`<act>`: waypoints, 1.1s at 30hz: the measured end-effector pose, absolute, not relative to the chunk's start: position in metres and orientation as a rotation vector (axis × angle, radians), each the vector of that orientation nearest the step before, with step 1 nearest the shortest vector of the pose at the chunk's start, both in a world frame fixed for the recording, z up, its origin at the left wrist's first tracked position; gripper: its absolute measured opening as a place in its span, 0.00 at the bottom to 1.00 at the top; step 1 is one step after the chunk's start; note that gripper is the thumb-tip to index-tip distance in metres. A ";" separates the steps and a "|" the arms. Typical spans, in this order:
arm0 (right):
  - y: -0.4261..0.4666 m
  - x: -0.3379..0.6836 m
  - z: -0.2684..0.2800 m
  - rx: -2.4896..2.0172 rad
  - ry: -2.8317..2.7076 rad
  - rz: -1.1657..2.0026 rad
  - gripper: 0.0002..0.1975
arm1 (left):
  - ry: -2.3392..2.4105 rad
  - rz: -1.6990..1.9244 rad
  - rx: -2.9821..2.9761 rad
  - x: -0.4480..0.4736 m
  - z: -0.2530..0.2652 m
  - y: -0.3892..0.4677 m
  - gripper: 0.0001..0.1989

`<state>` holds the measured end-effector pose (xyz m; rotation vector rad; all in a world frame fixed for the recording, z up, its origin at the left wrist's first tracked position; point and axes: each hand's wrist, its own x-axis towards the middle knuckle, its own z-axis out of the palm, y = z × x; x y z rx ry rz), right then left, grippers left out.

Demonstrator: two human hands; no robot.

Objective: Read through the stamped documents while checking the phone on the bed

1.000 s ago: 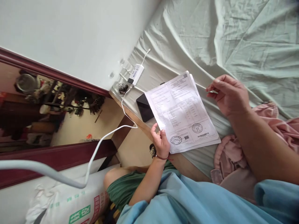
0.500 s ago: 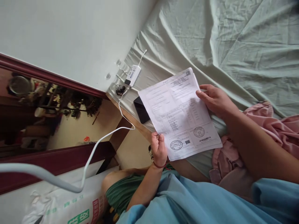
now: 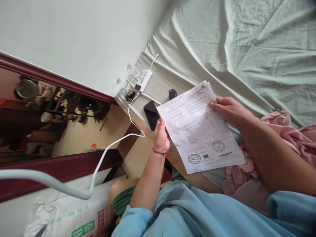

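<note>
The bed point(image 3: 247, 42) lies under a creased pale green sheet, with a pink cloth point(image 3: 291, 128) bunched by my right forearm. Over its near edge I hold a sheaf of papers point(image 3: 199, 128) — white printed forms, two round stamps and a barcode near the bottom, the sheets fanned a little at the top corner. My right hand point(image 3: 228, 110) pinches their right edge, thumb on top, fingers curled underneath. My left hand point(image 3: 161, 138) reaches forward, wrist with a red thread, fingers closed around the lower end of a black phone point(image 3: 151, 114) that rests on the bed's edge — just left of the papers. A white charger point(image 3: 144, 79) lies beyond.
</note>
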<state>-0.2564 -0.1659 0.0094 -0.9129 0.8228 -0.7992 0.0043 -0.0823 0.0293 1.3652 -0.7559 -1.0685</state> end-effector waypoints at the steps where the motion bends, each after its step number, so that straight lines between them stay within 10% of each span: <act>1: -0.166 -0.256 0.009 -0.948 0.829 -0.779 0.09 | -0.762 -1.064 1.363 0.004 0.029 -0.087 0.24; 33: -0.159 -0.251 0.033 -0.658 0.885 -0.793 0.17 | -0.614 -1.276 1.266 -0.002 0.035 -0.089 0.28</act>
